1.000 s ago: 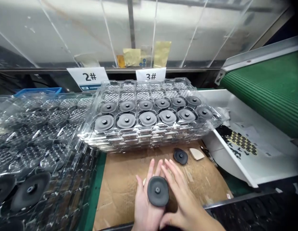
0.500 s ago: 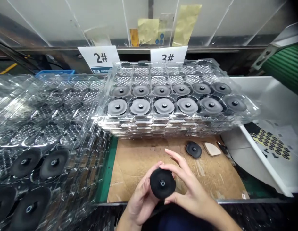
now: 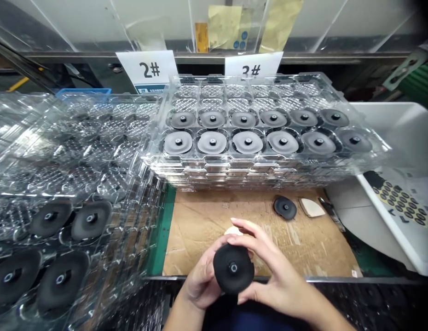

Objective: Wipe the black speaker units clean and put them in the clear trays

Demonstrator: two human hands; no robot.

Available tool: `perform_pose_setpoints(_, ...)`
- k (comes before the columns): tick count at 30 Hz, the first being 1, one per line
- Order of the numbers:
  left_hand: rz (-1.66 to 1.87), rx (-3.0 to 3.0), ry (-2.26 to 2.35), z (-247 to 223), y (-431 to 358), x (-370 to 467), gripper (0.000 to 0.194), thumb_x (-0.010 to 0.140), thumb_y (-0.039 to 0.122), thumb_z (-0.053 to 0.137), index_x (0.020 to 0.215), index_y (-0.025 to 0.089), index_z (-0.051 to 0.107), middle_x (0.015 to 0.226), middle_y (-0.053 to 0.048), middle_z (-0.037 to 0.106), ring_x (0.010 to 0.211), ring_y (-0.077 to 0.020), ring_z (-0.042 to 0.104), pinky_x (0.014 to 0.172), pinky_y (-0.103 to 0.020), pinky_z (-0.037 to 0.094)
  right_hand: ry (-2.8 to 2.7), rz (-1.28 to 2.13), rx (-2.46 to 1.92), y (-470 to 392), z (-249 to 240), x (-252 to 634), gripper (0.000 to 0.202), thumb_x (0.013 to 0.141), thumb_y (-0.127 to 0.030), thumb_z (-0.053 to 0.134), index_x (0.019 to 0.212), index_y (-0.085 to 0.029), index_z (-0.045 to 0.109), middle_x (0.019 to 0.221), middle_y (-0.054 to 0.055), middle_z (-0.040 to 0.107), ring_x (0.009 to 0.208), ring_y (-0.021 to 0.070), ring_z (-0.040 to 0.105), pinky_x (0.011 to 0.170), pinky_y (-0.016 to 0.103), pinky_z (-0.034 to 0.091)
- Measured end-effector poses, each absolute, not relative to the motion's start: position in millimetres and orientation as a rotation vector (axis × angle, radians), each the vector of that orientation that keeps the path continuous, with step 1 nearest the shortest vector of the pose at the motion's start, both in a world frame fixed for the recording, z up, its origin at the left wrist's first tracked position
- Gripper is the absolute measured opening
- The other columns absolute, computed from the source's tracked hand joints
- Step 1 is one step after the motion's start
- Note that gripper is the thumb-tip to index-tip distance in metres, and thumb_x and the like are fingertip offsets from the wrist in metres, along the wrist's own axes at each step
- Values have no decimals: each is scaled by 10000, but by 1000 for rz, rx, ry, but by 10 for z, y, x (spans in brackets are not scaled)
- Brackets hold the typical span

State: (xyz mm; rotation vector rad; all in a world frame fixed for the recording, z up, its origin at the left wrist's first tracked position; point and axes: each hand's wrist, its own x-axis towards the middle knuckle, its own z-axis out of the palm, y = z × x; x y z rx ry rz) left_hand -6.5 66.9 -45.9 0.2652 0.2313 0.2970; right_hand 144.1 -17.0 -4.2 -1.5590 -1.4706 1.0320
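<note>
A black rounded disc [image 3: 234, 276] with a small metal-ringed hub at its centre is held up between my two hands, near the front edge of the bench. My left hand [image 3: 202, 275] grips it from the left and behind, with its fingertips partly hidden. On the other side, my right hand [image 3: 269, 271] has its thumb at the lower edge and fingers at the top. Just behind the disc's upper rim shows a pale piece [image 3: 234, 231], mostly covered. A similar black disc [image 3: 285, 208] lies on the cardboard sheet [image 3: 196, 220], beside a cream-coloured pad [image 3: 312, 208].
A stack of clear plastic trays [image 3: 265, 161] holds two rows of black discs behind the cardboard. More clear trays [image 3: 127, 184] with discs stand at the left. At the right is a white bin [image 3: 390, 230] with a sticker sheet [image 3: 400, 200]. Paper signs [image 3: 148, 69] hang behind.
The view has shifted, so the trays appear higher and further right. Both hands still hold the disc, now turned slightly, and a pale piece shows behind its top edge.
</note>
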Motion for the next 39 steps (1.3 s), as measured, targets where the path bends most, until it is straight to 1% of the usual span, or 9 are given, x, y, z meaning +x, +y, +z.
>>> perform_pose_setpoints(7, 283, 179, 206, -488, 592, -88, 458, 700, 425, 646, 1093, 192, 610, 1038, -95, 668, 884, -265, 649, 796, -353, 462, -1388, 1053, -1593, -154, -77, 1339, 740, 631, -397, 769, 1246, -349, 360, 1406, 33, 233, 1304, 219, 280, 1057, 341, 306)
perform_pose_setpoints(12, 304, 106, 241, -486, 568, -98, 428, 755, 429, 589, 1128, 218, 599, 1108, -64, 655, 1012, -277, 605, 853, -348, 454, -1427, 955, -1659, -193, -169, 1365, 725, 703, -501, 670, 1313, -321, 322, 1434, 63, 145, 1298, 268, 283, 1029, 383, 348)
perform_pose_setpoints(14, 377, 53, 325, -469, 588, -115, 408, 794, 406, 551, 1178, 269, 561, 1179, -51, 625, 1099, -281, 555, 917, -364, 422, -1400, 811, -1814, -195, -289, 1427, 659, 783, -527, 559, 1343, -293, 302, 1395, 100, 211, 1244, 280, 364, 968, 404, 413)
perform_pose_setpoints(19, 637, 47, 609, -427, 635, -201, 427, 888, 271, 427, 1311, 323, 396, 1189, -53, 627, 1164, -233, 514, 1017, -367, 365, -1357, 607, -2088, -194, -758, 1491, 321, 883, -322, 434, 1156, -183, 528, 1237, 171, 402, 1040, 301, 529, 828, 487, 471)
perform_pose_setpoints(22, 677, 11, 687, -386, 609, -238, 531, 847, 312, 505, 1344, 343, 322, 1159, -49, 645, 1160, -229, 517, 1002, -324, 395, -1434, 623, -1992, -210, -921, 1392, 251, 873, -212, 427, 1084, -161, 553, 1207, 164, 460, 984, 253, 550, 828, 436, 472)
perform_pose_setpoints(24, 703, -6, 719, -348, 585, -241, 569, 807, 354, 552, 1334, 348, 340, 1139, -52, 655, 1151, -239, 524, 980, -318, 421, -1497, 646, -1908, -198, -932, 1339, 257, 869, -152, 405, 1074, -167, 559, 1049, 123, 565, 902, 214, 568, 790, 389, 479)
perform_pose_setpoints(29, 699, 61, 772, -244, 567, -173, 538, 803, 339, 547, 1315, 332, 380, 1162, -70, 641, 1140, -231, 534, 971, -336, 429, -1550, 678, -1806, 10, -649, 1443, 207, 829, -161, 509, 987, -201, 636, 752, 35, 631, 722, 188, 578, 672, 330, 464)
perform_pose_setpoints(35, 711, 288, 722, -121, 508, -2, 461, 780, 271, 601, 1232, 265, 509, 1169, -75, 628, 1111, -214, 550, 947, -307, 441, -1401, 501, -1637, 140, 174, 1395, 230, 902, -197, 433, 1088, -206, 568, 953, 40, 637, 855, 161, 574, 745, 301, 458)
perform_pose_setpoints(39, 640, 364, 730, -37, 475, 55, 448, 717, 279, 672, 1154, 288, 574, 1137, -40, 647, 1062, -206, 580, 890, -264, 472, -1566, 645, -1489, 89, 493, 1297, 227, 876, -129, 472, 1066, -195, 576, 875, 18, 635, 772, 133, 559, 727, 258, 453)
